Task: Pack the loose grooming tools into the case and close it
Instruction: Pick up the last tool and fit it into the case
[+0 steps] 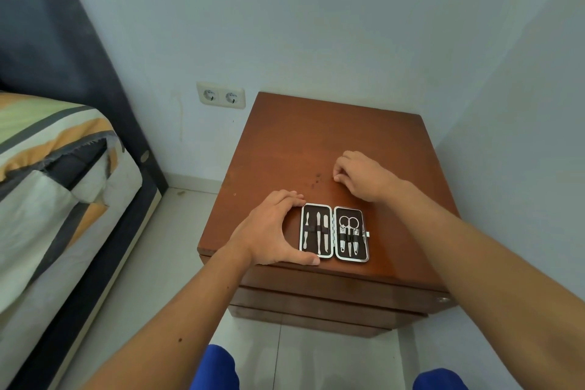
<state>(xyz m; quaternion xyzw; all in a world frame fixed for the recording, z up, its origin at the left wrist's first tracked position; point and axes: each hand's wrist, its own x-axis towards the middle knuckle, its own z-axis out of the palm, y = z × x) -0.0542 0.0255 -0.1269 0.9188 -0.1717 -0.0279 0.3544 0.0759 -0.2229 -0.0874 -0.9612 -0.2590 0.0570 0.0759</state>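
Note:
A small dark grooming case [334, 233] with a silver rim lies open flat near the front edge of a brown wooden nightstand [285, 149]. Its left half holds three slim metal tools [317, 231] under a strap. Its right half holds small scissors [348, 222] and clippers [356, 242]. A clasp [367, 234] sticks out on the right side. My left hand [269, 228] cups the case's left edge, with fingers at the top corner and thumb at the bottom corner. My right hand [364, 174] rests on the wood behind the case with its fingers curled in; nothing shows in it.
The nightstand stands in a corner of pale walls, with drawers [316, 298] below its front edge. A double wall socket [221, 95] is to its left. A bed [53, 174] with striped bedding and a dark headboard fills the left side. Pale floor tiles lie between.

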